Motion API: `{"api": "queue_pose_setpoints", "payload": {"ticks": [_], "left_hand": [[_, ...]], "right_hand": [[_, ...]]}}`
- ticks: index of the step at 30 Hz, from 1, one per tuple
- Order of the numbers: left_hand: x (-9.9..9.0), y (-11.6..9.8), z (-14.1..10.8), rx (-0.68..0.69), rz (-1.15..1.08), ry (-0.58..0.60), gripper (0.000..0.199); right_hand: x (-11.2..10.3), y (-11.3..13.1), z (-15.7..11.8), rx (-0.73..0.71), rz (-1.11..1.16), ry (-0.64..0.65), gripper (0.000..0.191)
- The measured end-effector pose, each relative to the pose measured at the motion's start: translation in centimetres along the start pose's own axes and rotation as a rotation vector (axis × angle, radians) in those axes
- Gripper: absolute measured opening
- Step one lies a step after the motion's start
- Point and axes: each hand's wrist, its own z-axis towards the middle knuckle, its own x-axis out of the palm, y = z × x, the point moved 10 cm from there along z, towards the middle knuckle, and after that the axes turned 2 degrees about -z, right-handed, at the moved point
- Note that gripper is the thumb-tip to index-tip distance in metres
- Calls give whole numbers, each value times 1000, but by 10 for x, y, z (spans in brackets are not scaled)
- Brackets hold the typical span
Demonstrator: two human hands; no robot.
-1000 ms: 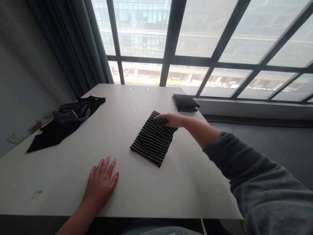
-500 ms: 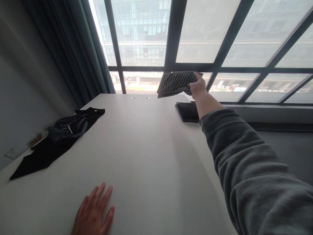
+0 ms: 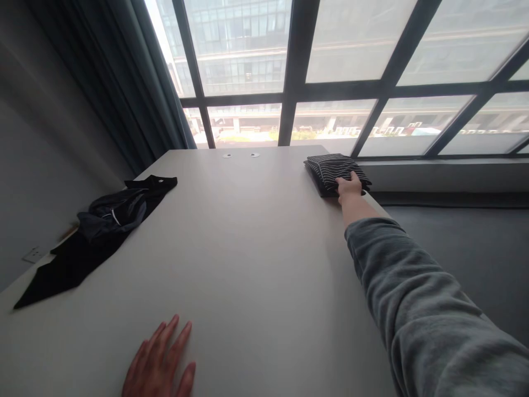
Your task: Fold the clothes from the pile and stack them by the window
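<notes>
At the far right of the table [image 3: 248,248], a folded black garment with thin white stripes [image 3: 330,165] lies on top of a folded black item [image 3: 316,182]. The fingers of my right hand [image 3: 349,187] grip the near edge of the striped garment, and the arm is stretched far forward. Most of the lower black item is hidden beneath it. My left hand [image 3: 159,355] rests flat near the front of the table, fingers spread, holding nothing.
Along the left edge spread black clothes [image 3: 82,264] with a crumpled dark blue garment [image 3: 113,215] on top. Two round fittings [image 3: 255,155] sit near the table's far edge. Beyond stand a window [image 3: 248,124] and a dark curtain [image 3: 107,82]. A wall socket [image 3: 33,254] is at left.
My right hand has lowered the striped garment from the air onto the black item, moving down and to the right. The view has tilted slightly. My left hand has stayed in place.
</notes>
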Motion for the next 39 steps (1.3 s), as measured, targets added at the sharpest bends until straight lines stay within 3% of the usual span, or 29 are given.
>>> {"api": "queue_pose_setpoints", "payload": {"ticks": [3,6,9,13,15,19,22,26,31,34,39], "left_hand": [[4,2,-1,-12,-12,-2,78],[5,4,-1,-26,-27,12,74],[1,0,2,-44,-33,45,63],[-4,-6,4,-94,-41,103,54],[-4,-6,8,-95,-44,123,54],[16,-10,35,36,-110,244,60],[40,-19,73,126,-175,388,65],[61,-41,130,147,-207,496,71],[80,-72,183,185,-248,540,71],[87,-76,197,180,-274,534,72],[89,-69,198,135,-310,513,74]], "right_hand": [[0,-5,-3,111,34,-26,66],[12,-8,-23,130,-28,118,67],[17,-5,-63,-49,-225,246,68],[16,21,-154,-614,-448,381,52],[12,28,-210,-804,-468,510,48],[1,25,-309,-942,-611,812,40],[-10,18,-354,-931,-778,880,46],[-17,12,-376,-866,-873,878,52],[-15,8,-375,-849,-897,855,51],[-14,7,-373,-866,-908,853,51],[-15,5,-374,-875,-938,849,53]]}}
